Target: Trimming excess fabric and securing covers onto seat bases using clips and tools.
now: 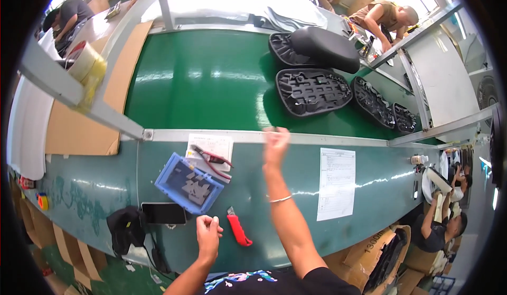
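My left hand (209,236) is held closed above the near edge of the workbench, with no object showing in it. It is nearest to a red utility knife (239,228) that lies just to its right. My right hand (275,146) reaches to the bench's far rail, its fingers curled together; a small dark spot shows at the fingertips, too small to name. Left of my right arm, a blue plastic bin (170,174) holds several flat grey pieces (196,188). Red-handled cutting pliers (211,161) lie across a paper pad (222,143) and the bin's rim.
A phone (163,213) and a black cloth-like bundle (127,228) lie at left. A printed sheet (336,184) lies at right. Beyond the rail, a green conveyor belt (195,83) carries black molded seat bases (313,91) and a padded seat (325,49). Metal posts flank it. Co-workers sit nearby.
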{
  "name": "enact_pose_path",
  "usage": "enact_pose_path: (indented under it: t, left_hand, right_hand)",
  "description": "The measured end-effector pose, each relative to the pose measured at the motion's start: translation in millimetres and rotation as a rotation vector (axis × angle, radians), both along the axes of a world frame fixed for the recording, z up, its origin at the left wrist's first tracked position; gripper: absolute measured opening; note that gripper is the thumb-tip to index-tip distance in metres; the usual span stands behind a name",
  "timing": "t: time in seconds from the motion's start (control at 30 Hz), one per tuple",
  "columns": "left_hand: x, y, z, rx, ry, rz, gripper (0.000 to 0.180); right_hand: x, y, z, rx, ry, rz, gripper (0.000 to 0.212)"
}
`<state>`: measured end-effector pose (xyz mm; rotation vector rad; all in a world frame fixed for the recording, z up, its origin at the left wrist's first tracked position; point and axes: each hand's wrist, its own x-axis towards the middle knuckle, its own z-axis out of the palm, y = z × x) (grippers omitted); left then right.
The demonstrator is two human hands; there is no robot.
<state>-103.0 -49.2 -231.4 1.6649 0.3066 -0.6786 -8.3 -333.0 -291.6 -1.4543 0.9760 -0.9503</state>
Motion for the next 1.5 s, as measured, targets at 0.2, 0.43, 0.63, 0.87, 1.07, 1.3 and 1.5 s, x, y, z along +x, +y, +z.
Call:
enact_pose_path:
  t: [0.2, 0.43, 0.63, 0.87, 1.07, 1.3, 1.5]
  left_hand:
    - [156.9, -137.6, 39.3, -0.246, -0.482, -0.24, 0.015]
    - [280.4, -353.7, -21.9, -0.112, -0.195, -0.327, 0.057]
    - [347.2, -419.6, -43.1, -0.132, -0.146, -0.264, 0.109]
    - [388.4, -469.4, -65.8, -0.289, -0.144, -0.293, 0.098]
    - [344.1, -462.7, -73.1, -0.677, -0.129, -0.339, 0.087]
    - [302.9, -390.5, -56.1, -0.69, -0.125, -0.352, 0.091]
    - [228.6, -282.2, 4.9, -0.519, -0.672, -0.478, 0.086]
  right_hand:
    - [-3.7, -185.7, 22.2, 0.607, 0.013, -0.245, 0.104]
    - [-103.7, -213.5, -51.1, 0.722, -0.382, -0.048, 0.037]
    - [-410.7, -179.8, 38.0, 0.927, 0.503, 0.411, 0.069]
    - [-447.9, -257.4, 52.1, 1.153, 0.945, 0.536, 0.054]
    - [-204.2, -431.0, -9.3, 0.63, -0.118, -0.257, 0.108]
    - [-182.6, -407.4, -56.2, 0.659, -0.687, -0.274, 0.039]
    - [-361.4, -257.4, -18.9, 0.629, -0.181, -0.188, 0.035]
